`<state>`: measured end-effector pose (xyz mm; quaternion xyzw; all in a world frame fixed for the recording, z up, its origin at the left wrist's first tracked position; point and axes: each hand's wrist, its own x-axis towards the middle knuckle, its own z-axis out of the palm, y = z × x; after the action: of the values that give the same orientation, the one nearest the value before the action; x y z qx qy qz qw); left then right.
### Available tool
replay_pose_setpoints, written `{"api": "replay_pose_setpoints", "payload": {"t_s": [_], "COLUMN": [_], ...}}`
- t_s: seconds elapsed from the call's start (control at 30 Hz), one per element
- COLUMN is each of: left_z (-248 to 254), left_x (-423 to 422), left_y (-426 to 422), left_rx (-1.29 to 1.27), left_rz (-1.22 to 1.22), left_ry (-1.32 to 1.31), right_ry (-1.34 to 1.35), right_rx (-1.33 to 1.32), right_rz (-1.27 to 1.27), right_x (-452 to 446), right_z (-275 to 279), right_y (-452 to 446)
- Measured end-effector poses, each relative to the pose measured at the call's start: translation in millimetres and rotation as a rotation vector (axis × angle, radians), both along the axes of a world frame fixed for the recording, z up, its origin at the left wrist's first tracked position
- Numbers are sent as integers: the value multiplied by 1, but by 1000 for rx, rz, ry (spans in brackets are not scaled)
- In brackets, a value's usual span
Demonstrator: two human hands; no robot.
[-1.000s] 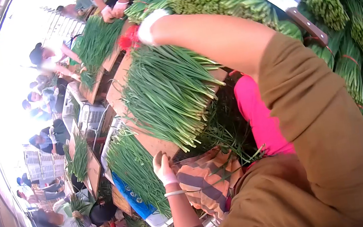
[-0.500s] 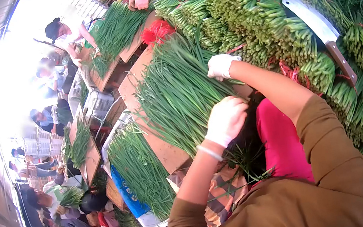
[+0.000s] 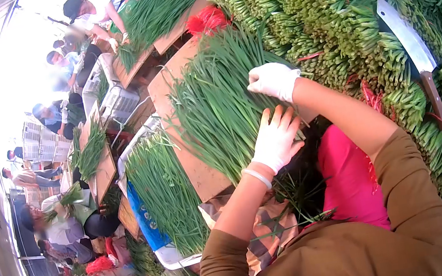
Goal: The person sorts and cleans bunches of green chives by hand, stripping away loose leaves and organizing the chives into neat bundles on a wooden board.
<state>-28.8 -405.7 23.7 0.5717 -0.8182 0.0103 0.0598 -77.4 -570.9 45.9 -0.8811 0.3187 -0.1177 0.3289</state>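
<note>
A loose pile of long green chives (image 3: 221, 103) lies on a brown board (image 3: 203, 169) in front of me. My left hand (image 3: 275, 142), in a white glove with bare-looking fingertips, rests on the near stem ends with its fingers spread. Above it, my right hand (image 3: 275, 81), also gloved in white, is closed against the right side of the pile. Its curled fingers hide whatever is in them.
Tied chive bundles (image 3: 323, 17) are stacked high on my right, with a cleaver (image 3: 408, 39) lying on them. Red ties (image 3: 206, 20) sit beyond the board. A white crate (image 3: 173, 258) of chives stands at left. Several people work farther off.
My left hand has gone from curled fingers to spread ones over the stems. My right hand stays closed by the pile. The whole view has shifted slightly.
</note>
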Motion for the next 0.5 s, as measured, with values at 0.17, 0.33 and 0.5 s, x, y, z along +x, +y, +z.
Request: {"api": "replay_pose_setpoints", "payload": {"t_s": [0.17, 0.33, 0.5], "left_z": [-7, 10, 7], "left_x": [1, 10, 44], "left_y": [-2, 4, -2], "left_rx": [14, -39, -451], "left_rz": [-13, -92, 365], "left_ry": [38, 293, 844], "right_ry": [211, -43, -676], "right_rx": [0, 92, 555], "right_rz": [43, -71, -289], "right_x": [27, 24, -12], "right_z": [8, -3, -15], "right_y": [26, 19, 20]}}
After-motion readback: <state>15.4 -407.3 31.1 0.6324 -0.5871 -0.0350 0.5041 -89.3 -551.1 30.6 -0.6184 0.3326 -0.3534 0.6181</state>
